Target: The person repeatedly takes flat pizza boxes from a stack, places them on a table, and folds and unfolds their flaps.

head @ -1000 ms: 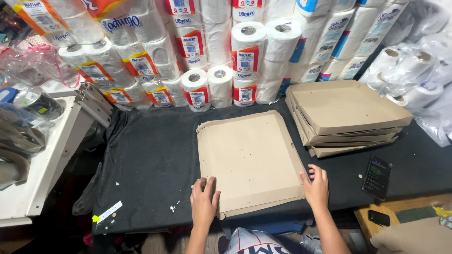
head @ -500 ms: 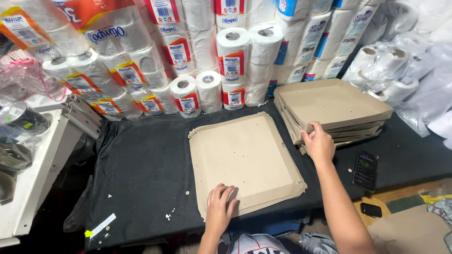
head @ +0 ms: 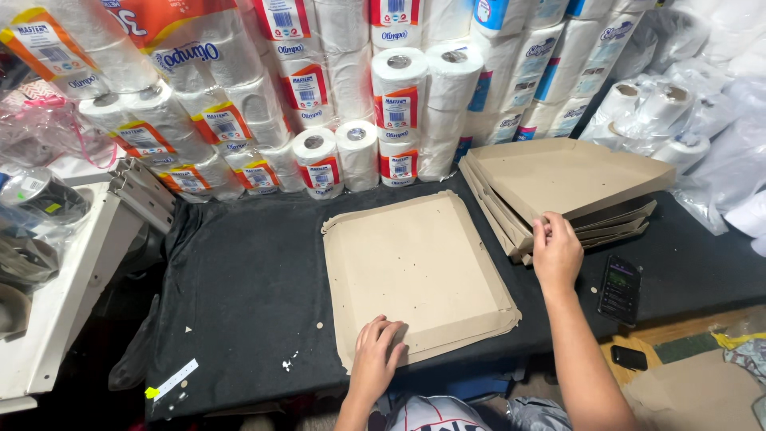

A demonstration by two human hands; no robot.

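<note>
A flat brown cardboard sheet, lying on a few more like it, rests in the middle of the black-covered table. My left hand presses palm-down on its near edge, fingers spread. To the right sits a stack of folded cardboard pieces. My right hand pinches the near corner of the top piece of that stack, and that piece is tilted up above the others.
Wrapped toilet paper rolls are piled along the back of the table. A black phone lies at the right by my forearm. A white shelf with bagged items stands at the left. Paper scraps dot the near left.
My right hand left the flat sheet's right edge, reached the stack on the right and lifted its top piece. My left hand stayed on the sheet's near edge.
</note>
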